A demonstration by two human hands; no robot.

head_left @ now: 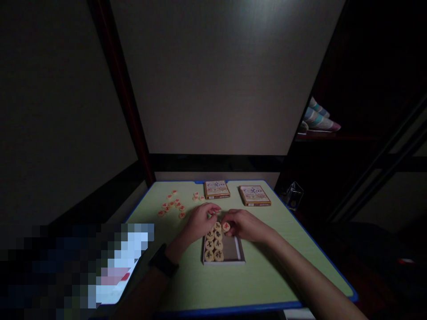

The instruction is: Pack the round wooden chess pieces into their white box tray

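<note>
A shallow open box (pixel 224 263) lies on the table with round Chinese chess pieces (pixel 218 244) with black characters standing in two columns on its left side. The bare brown bottom of the box shows on the right. At its far right corner my right hand (pixel 245 224) pinches a red-marked Chinese chess piece (pixel 226 227) between thumb and fingers. My left hand (pixel 202 220) hovers over the far left corner, fingers bent and a gap between them and the thumb. It partly hides the far pieces; nothing shows in its grasp.
Loose red-marked pieces (pixel 171 204) lie scattered at the far left of the green table (pixel 267 284). Two closed boxes, a left one (pixel 216 189) and a right one (pixel 254 195), lie near the back edge. A wall panel (pixel 216 89) rises behind. At left, a bright blurred patch (pixel 126 262) adjoins the table.
</note>
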